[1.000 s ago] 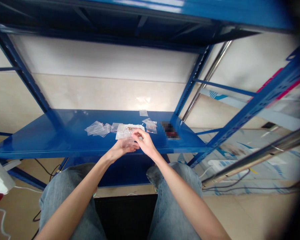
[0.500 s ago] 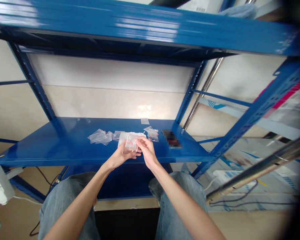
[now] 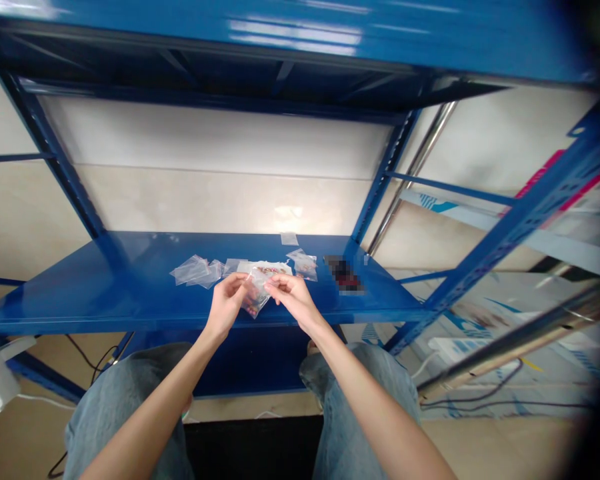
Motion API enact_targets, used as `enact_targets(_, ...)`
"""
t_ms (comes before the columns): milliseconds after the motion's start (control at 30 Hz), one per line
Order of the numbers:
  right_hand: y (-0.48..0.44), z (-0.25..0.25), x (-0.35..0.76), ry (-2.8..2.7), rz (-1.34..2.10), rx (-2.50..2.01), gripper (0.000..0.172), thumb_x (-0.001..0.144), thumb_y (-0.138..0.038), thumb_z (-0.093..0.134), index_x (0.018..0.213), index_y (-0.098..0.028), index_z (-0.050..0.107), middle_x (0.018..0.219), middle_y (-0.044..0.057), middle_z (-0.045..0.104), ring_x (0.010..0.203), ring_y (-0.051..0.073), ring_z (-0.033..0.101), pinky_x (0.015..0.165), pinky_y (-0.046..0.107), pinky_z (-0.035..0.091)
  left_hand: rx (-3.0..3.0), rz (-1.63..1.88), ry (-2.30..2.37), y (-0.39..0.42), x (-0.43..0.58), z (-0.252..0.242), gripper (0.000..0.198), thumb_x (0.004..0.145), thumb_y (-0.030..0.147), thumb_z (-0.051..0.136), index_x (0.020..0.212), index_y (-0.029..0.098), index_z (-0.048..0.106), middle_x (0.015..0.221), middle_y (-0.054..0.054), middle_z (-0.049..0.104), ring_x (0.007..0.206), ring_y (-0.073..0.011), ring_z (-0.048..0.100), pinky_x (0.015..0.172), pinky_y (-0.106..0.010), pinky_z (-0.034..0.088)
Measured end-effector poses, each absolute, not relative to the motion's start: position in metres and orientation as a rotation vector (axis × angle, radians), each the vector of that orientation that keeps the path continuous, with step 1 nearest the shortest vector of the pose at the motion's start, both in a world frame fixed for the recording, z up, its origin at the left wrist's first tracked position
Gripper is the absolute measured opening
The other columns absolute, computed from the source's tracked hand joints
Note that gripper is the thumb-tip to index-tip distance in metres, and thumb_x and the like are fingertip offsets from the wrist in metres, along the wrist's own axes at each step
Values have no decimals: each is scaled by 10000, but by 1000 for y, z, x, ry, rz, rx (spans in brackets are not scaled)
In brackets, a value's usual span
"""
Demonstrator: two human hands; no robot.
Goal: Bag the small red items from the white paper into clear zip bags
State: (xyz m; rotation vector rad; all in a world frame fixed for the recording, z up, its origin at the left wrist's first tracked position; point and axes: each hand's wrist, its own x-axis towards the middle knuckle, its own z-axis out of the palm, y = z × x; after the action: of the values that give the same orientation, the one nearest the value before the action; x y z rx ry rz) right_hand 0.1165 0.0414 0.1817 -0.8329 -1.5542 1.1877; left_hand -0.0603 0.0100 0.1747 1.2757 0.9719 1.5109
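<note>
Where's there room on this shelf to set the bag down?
Bare shelf lies left of the loose bags, and right of the blurred dark item. It's crowded mid-shelf, around the white sheet and your left hand and right hand.

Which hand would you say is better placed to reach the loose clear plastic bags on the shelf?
Probably the left hand: it is nearer those loose bags, and the right hand lies beyond the clear bag they hold.

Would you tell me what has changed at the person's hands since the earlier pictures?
The left hand has moved outward from the right hand, and the clear bag between them now hangs lower, tilted. The loose clear bags on the blue shelf stayed put.
</note>
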Motion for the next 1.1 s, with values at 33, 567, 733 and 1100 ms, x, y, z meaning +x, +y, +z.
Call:
enact_targets(33,41,183,117,-1564,1170,-831,312,767,-489,806,786,-194,707,702,2,612,594,137,499,560,273,385,1281,1526,965,11,-61,174,342,837,481,731,979,176,666,751,-26,714,554,-152,633,507,-254,531)
enact_targets(567,26,177,100,-1316,1224,-808,332,831,-519,742,803,-192,696,646,-8,597,564,131,518,551,260,392,1296,1632,980,14,-58,166,355,843,504,736,841,153,684,697,-17,692,539,-131,623,532,-237,509)
enact_targets(733,20,179,96,-1253,1195,-747,294,832,-472,750,766,-189,703,614,-8,573,579,137,515,561,265,405,1326,1691,963,9,-56,174,308,879,464,715,845,158,695,710,-28,715,610,-135,645,617,-233,501)
enact_targets(1100,11,190,93,-1407,1092,-744,330,902,-516,661,773,-215,617,671,-18,543,575,126,491,529,246,394,1509,1635,965,-4,-52,183,313,901,442,686,764,161,683,691,-20,689,626,-135,597,638,-241,456)
